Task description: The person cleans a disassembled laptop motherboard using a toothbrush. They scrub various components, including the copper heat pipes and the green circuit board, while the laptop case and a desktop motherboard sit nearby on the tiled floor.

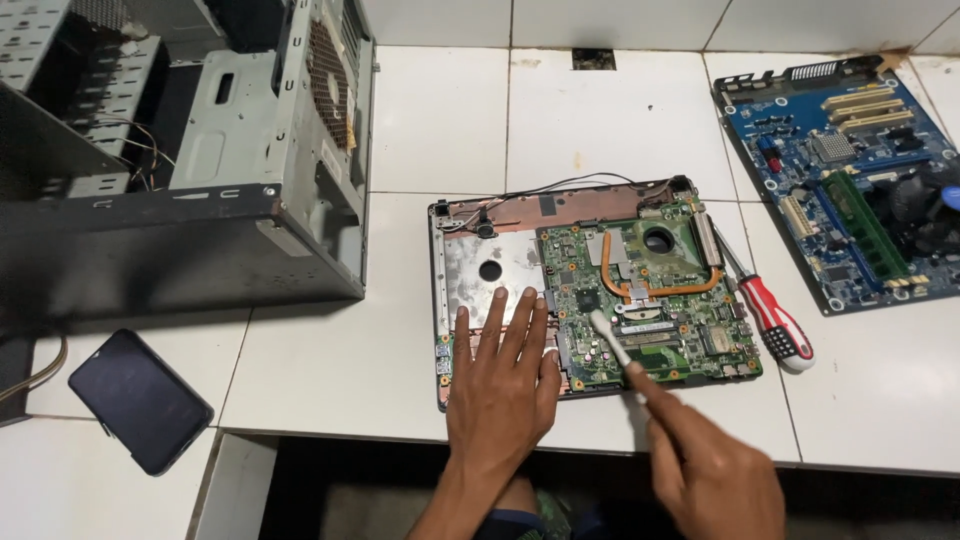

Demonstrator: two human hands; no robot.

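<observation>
The right hand (715,470) grips a white brush (608,337), its long axis slanting up-left over the green motherboard (650,300). Left of the motherboard, the left hand (500,385) rests flat, fingers (497,325) spread, grasping nothing.

We are viewing from one head-worn camera, looking steeply down at the white tiled bench (420,130). We are sitting close, hands at the bottom edge. No second view is sharing the scene.

An open grey computer case (250,150), dark phone (140,400), red-handled screwdriver (770,315) and blue motherboard (850,170) lie on the white tiled table (440,120).
</observation>
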